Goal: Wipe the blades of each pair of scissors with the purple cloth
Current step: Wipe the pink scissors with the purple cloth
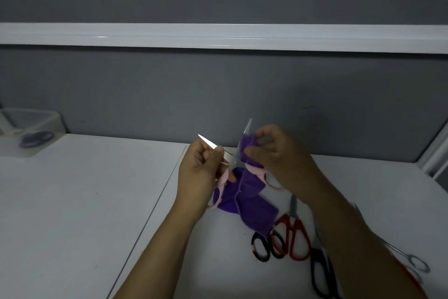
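Pink-handled scissors (224,178) are held open above the white table, their two blades spread apart. My left hand (200,172) grips one pink handle, and its blade points up and left. My right hand (274,153) pinches the purple cloth (244,192) around the other blade, whose tip sticks out above the fingers. The rest of the cloth hangs down to the table. Red-handled scissors (294,233), a black-handled pair (263,246) and another black pair (322,272) lie on the table under my right forearm. A thin metal pair (409,260) lies at the far right.
A clear plastic tray (29,129) with a dark object stands at the back left of the table (72,201). A grey partition wall with a white rail (218,36) closes off the back. A seam (155,201) runs diagonally across the tabletop.
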